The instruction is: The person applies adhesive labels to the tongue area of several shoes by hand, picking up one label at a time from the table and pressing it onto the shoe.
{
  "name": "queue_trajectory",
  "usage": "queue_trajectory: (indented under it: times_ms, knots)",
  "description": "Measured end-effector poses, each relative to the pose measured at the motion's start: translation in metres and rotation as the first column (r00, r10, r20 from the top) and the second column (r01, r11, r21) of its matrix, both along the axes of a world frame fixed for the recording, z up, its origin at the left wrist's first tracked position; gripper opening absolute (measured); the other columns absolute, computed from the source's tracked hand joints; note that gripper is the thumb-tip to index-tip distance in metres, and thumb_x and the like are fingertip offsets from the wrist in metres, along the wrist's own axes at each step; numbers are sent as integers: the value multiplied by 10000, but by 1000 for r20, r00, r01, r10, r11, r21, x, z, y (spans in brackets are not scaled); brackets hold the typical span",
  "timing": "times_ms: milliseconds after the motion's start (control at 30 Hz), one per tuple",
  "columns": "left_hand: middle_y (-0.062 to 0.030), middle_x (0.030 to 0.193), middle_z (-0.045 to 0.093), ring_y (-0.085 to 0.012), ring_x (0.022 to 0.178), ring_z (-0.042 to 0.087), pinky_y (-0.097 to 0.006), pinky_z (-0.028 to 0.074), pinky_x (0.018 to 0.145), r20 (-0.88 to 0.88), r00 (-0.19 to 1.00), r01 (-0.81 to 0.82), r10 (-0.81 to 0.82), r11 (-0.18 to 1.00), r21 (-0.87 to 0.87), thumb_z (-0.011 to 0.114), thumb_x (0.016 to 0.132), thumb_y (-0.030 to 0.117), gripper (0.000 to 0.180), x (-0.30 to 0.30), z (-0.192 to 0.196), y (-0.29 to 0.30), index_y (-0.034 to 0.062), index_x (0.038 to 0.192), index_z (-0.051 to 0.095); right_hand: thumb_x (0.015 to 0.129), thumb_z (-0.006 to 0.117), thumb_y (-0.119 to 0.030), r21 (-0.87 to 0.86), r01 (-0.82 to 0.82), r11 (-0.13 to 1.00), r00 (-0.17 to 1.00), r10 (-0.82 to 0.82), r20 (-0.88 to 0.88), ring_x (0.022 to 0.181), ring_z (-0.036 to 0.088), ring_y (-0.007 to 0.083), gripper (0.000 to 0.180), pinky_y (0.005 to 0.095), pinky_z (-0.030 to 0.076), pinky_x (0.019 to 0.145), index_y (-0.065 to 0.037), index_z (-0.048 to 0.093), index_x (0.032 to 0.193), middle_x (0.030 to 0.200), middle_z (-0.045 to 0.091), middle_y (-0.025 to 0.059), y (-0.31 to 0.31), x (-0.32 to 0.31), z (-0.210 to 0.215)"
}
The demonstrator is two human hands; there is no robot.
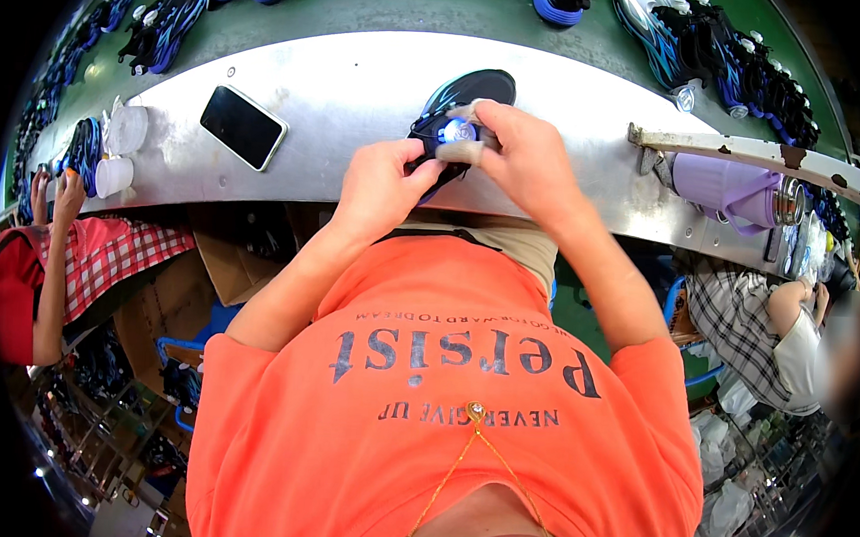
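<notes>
A black and blue sports shoe (489, 83) lies on the metal bench in front of me, toe pointing away and slightly right. My left hand (384, 185) is closed at the near left side of the shoe, thumb and forefinger pinching its dark edge or a lace; which one I cannot tell. Over the shoe's middle, my right hand (529, 162) is closed, with pale covers on the fingertips. Between its thumb and forefinger sits a round blue and silver tag (458, 132). The hands partly hide the shoe's heel end.
Left on the bench (351, 102) lies a phone (244, 127), with white round containers (126, 130) beyond it. A lilac bottle (726, 185) stands at right by a chipped white metal bar (742, 148). Shoes (169, 27) line the green surface behind. Co-workers sit on both sides.
</notes>
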State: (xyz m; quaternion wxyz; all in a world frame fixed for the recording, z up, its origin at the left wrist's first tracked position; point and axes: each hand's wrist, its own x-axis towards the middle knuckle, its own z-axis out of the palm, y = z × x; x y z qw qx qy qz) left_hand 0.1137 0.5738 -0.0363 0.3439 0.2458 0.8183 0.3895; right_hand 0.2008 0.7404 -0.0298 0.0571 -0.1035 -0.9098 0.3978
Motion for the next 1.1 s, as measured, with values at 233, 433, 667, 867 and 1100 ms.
queue_trajectory:
  times_ms: [233,433,667,867,1100]
  knots:
    - [-93,575,604,-138,494,605,-284,444,481,137,990,30,-18,996,-89,648,844,231,270,-6,18,5,-30,773,646,735,748,-191,-141,-47,989,999,46,-12,630,504,185,341,305,455,610,-79,641,1039,817,583,88,5,2,7]
    - [-68,587,603,-110,495,591,-270,447,488,178,984,23,1,991,-132,656,842,227,263,-7,28,9,-30,788,658,738,745,-233,-247,-74,966,994,52,-95,603,518,218,327,314,447,586,-52,640,990,733,573,108,9,-4,7]
    - [-57,598,606,-96,494,573,-263,440,490,227,973,-21,45,994,-106,651,845,210,245,-4,24,9,-30,793,661,715,763,-236,-92,13,996,996,-21,-86,593,507,193,354,310,436,573,-65,645,1002,717,565,87,6,-2,-4]
    - [-50,592,603,-87,495,566,-258,432,483,267,963,-8,44,991,-134,649,843,201,242,-3,28,12,-27,763,656,724,772,-234,-43,90,995,993,-92,-69,629,486,165,387,282,444,607,-101,649,1066,767,532,55,0,2,-11]
    - [-41,583,592,-90,487,557,-258,429,483,274,959,-32,69,990,-138,656,839,213,259,-3,26,10,-25,736,653,732,717,-193,-56,77,995,996,-79,-45,671,558,279,270,364,467,607,-58,599,934,812,546,109,-5,1,-3]
